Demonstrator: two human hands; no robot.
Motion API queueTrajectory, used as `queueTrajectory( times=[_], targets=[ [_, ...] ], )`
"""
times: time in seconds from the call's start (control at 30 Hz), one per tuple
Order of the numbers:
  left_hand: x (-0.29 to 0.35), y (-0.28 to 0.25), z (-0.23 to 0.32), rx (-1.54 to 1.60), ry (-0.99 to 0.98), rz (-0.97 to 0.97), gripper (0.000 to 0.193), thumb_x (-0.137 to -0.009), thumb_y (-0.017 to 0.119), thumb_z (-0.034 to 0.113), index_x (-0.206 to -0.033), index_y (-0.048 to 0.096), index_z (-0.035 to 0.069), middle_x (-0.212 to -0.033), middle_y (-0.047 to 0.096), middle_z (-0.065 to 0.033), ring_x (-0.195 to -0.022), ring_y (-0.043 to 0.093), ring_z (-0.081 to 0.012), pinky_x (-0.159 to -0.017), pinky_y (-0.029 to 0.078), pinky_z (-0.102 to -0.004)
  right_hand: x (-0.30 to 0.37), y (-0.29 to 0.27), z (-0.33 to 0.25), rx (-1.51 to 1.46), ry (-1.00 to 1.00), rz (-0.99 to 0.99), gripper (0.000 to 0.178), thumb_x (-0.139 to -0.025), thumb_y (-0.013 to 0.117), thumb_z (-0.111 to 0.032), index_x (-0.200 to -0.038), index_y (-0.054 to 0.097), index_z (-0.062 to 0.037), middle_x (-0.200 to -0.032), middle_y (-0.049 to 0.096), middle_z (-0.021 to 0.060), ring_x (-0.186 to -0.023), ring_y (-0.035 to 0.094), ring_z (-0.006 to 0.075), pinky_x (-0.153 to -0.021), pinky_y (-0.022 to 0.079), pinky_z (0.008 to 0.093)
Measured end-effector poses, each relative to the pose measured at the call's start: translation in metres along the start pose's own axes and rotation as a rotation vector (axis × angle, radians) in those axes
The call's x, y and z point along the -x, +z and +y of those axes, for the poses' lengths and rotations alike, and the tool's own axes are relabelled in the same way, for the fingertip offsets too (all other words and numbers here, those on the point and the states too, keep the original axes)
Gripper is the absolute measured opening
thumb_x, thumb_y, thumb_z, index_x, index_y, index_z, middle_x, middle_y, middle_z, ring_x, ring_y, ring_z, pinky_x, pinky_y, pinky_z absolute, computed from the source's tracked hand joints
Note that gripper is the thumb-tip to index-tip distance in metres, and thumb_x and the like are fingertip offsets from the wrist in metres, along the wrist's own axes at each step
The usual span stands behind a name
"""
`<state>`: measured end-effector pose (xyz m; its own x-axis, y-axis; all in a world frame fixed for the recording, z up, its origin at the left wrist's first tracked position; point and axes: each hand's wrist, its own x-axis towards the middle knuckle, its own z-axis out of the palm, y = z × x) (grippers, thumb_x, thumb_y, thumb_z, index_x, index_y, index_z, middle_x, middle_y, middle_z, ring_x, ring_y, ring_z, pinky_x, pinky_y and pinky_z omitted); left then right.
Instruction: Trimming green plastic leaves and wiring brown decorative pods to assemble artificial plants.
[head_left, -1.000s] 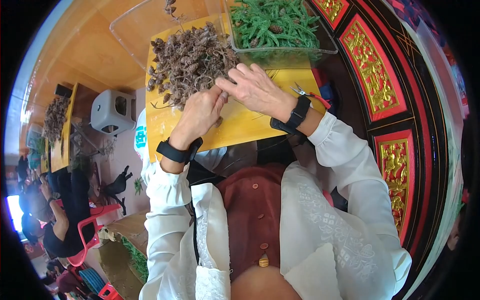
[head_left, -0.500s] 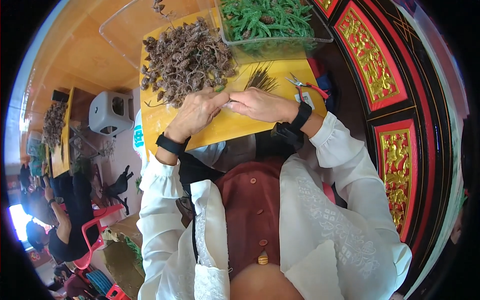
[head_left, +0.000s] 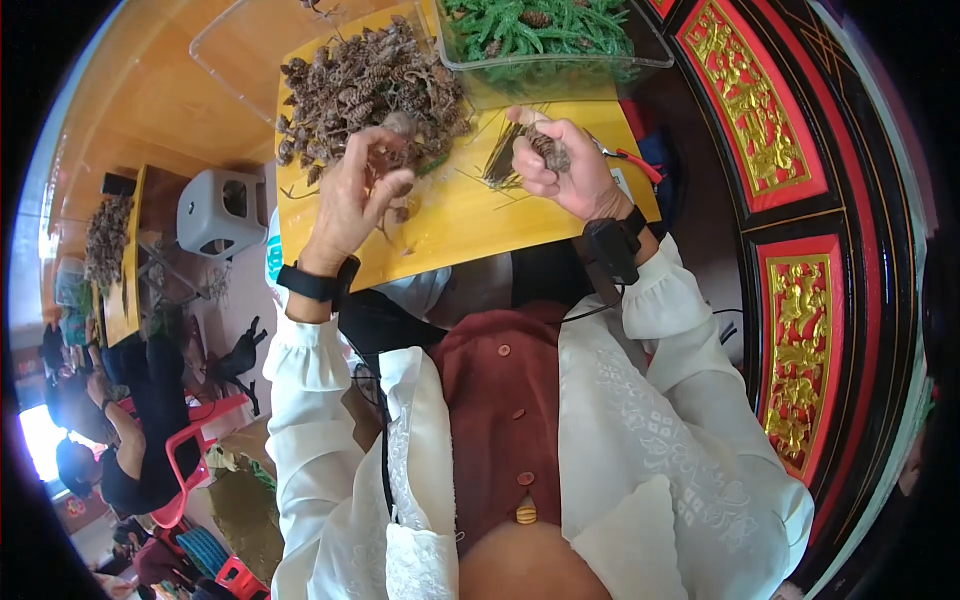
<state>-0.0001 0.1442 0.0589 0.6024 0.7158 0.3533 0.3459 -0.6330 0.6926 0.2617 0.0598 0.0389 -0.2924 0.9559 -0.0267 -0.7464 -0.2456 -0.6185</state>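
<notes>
A small brown pine cone rests in my right hand, its fingers curled around it over the right side of the yellow table. My left hand is raised at the near edge of a heap of pine cones. Its fingers are bent and smeared by motion, with blurred brown bits about them; whether it grips anything is unclear. Under and beside my right hand lies a bunch of thin brown wire-like stems. Red-handled pliers are partly hidden behind that hand.
A clear plastic bin of green sprigs stands at the table's far right, with another clear bin at far left. Left are a grey stool and a person beside a red chair. Carved red-gold panels line the right.
My hands, together before, have moved apart: the left leftward toward the heap, the right rightward and up. A pine cone now shows in the right hand, and the pliers have become mostly covered.
</notes>
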Motion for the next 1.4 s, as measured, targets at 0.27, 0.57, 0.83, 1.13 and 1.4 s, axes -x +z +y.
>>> queueTrajectory(
  times=[0.27, 0.57, 0.83, 1.13, 1.4],
  targets=[
    [0.025, 0.003, -0.006, -0.264, 0.048, 0.215, 0.043, -0.079, 0.072, 0.022, -0.11, 0.052, 0.001, -0.109, 0.055, -0.0131, -0.087, 0.057, -0.0238, -0.067, 0.047, -0.0328, 0.008, -0.023, 0.015, 0.094, 0.044, 0.24, 0.015, -0.094, 0.047, -0.023, -0.092, 0.049, -0.0087, -0.073, 0.049, 0.0028, -0.053, 0.04, 0.0065, -0.042, 0.029, 0.0183],
    [0.023, 0.041, 0.019, -0.68, 0.124, 0.273, 0.025, -0.076, 0.067, 0.014, -0.094, 0.054, 0.002, -0.088, 0.055, -0.0128, -0.088, 0.052, -0.031, -0.073, 0.044, -0.0377, -0.011, -0.024, 0.049, 1.156, -0.199, 0.261, 0.015, -0.093, 0.05, -0.018, -0.101, 0.056, -0.0077, -0.075, 0.055, 0.0028, -0.063, 0.057, 0.0138, -0.049, 0.044, 0.0262],
    [-0.001, 0.071, -0.003, -0.348, 0.074, 0.168, 0.019, -0.08, 0.059, 0.002, -0.098, 0.056, 0.001, -0.089, 0.059, -0.0175, -0.082, 0.056, -0.0351, -0.071, 0.046, -0.0414, -0.064, -0.028, 0.053, 2.017, -0.382, 0.164, 0.026, -0.083, 0.059, -0.013, -0.109, 0.056, -0.0097, -0.092, 0.057, 0.0132, -0.081, 0.06, 0.0375, -0.068, 0.05, 0.0458],
    [-0.005, 0.057, 0.003, -0.034, -0.221, 0.0, 0.013, -0.088, 0.056, 0.011, -0.086, 0.059, -0.001, -0.072, 0.063, -0.0181, -0.066, 0.062, -0.0334, -0.06, 0.048, -0.037, -0.053, 0.003, 0.043, 2.026, -0.467, 0.156, 0.021, -0.084, 0.059, -0.014, -0.103, 0.053, -0.008, -0.091, 0.054, 0.012, -0.079, 0.06, 0.0347, -0.062, 0.049, 0.0427],
    [-0.011, 0.024, 0.013, 0.16, -0.288, -0.127, 0.021, -0.094, 0.052, 0.018, -0.084, 0.057, -0.001, -0.068, 0.062, -0.0068, -0.061, 0.057, -0.0166, -0.058, 0.044, -0.0299, -0.052, 0.021, 0.026, 2.083, -0.692, -0.117, 0.016, -0.084, 0.057, -0.016, -0.093, 0.052, -0.0043, -0.086, 0.055, 0.0151, -0.073, 0.063, 0.0356, -0.058, 0.049, 0.0442]
  ],
)
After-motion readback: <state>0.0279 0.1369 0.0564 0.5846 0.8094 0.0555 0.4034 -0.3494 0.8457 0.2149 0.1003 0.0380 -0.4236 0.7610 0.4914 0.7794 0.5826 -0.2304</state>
